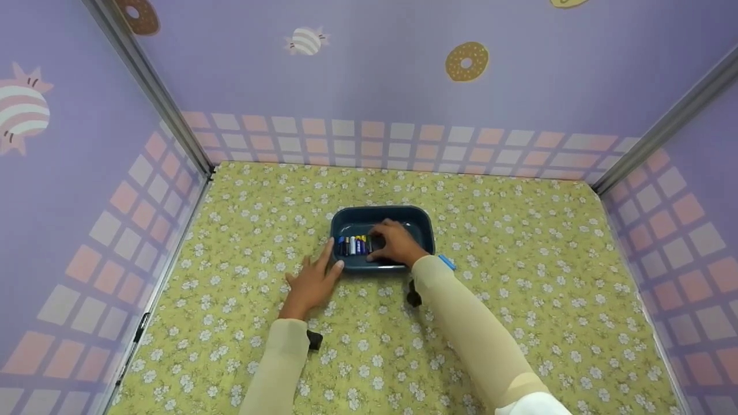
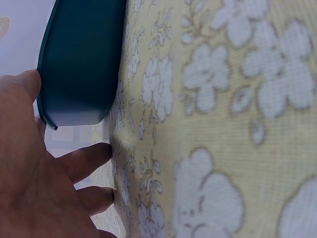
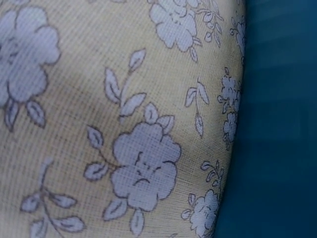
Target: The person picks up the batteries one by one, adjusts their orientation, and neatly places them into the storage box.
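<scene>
A dark teal tray (image 1: 424, 227) lies on the floral cloth. In its left half, several batteries (image 1: 353, 245) stand side by side in a row. My right hand (image 1: 398, 242) reaches into the tray at the row's right end. Its thumb and fingers pinch a dark battery (image 1: 370, 246) end to end, partly hidden by the hand. My left hand (image 1: 314, 282) rests at the tray's left end with fingers spread, thumb and forefinger touching the rim. In the left wrist view, the left hand (image 2: 39, 168) touches the tray wall (image 2: 84, 64). The right wrist view shows only cloth and the tray's side (image 3: 277, 129).
A small blue object (image 1: 447, 262) lies just right of the tray, partly behind the right sleeve. Yellow floral cloth (image 1: 519, 230) spreads around the tray. Purple patterned walls (image 1: 369, 86) enclose the back and both sides.
</scene>
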A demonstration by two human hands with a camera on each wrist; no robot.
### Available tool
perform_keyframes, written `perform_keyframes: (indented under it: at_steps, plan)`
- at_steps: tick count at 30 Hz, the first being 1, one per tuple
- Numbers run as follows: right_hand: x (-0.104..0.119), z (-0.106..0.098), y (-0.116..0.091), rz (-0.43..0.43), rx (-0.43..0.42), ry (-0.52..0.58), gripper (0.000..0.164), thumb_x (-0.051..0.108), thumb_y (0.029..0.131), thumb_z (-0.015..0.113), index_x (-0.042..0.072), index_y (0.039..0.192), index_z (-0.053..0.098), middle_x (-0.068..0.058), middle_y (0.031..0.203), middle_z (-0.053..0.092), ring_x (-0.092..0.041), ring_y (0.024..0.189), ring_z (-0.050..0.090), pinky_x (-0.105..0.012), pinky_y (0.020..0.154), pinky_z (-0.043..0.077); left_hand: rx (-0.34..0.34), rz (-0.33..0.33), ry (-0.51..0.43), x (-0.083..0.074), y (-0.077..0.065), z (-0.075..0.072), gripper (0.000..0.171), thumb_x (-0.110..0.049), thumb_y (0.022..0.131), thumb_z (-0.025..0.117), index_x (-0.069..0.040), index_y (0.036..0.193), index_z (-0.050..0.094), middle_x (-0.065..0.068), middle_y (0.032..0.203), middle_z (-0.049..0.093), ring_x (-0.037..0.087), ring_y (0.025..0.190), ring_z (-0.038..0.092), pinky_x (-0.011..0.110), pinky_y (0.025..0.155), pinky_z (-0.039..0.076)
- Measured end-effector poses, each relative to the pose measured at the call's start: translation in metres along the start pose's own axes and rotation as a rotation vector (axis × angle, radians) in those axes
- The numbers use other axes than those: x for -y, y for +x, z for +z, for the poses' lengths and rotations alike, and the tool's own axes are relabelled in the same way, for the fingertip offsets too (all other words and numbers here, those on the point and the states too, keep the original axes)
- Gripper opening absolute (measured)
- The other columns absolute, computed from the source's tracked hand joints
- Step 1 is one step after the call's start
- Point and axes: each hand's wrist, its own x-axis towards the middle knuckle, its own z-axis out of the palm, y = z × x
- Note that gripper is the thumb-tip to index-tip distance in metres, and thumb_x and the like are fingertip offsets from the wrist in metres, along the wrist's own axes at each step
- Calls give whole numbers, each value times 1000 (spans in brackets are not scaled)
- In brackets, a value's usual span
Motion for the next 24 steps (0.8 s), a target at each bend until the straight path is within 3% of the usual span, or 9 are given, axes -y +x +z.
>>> perform_keyframes:
  at_steps: [15, 24]
  plan:
    - [-1, 1, 0, -9, -14, 31, 65, 47, 75, 91, 17, 128, 68, -5, 120, 61, -23, 111, 59, -44, 100, 50, 10, 3, -30, -2, -2, -2, 71, -78, 99, 27, -55, 159, -3, 5, 170, 25, 44, 158, 4, 84, 110, -9]
    - [-2, 0, 0, -3, 1, 35, 66, 48, 76, 90, 17, 130, 67, -5, 122, 60, -23, 113, 59, -44, 99, 51, 9, -5, -19, 0, 0, -1, 69, -80, 98, 25, -61, 155, -7, 5, 170, 25, 43, 159, 4, 83, 111, -8]
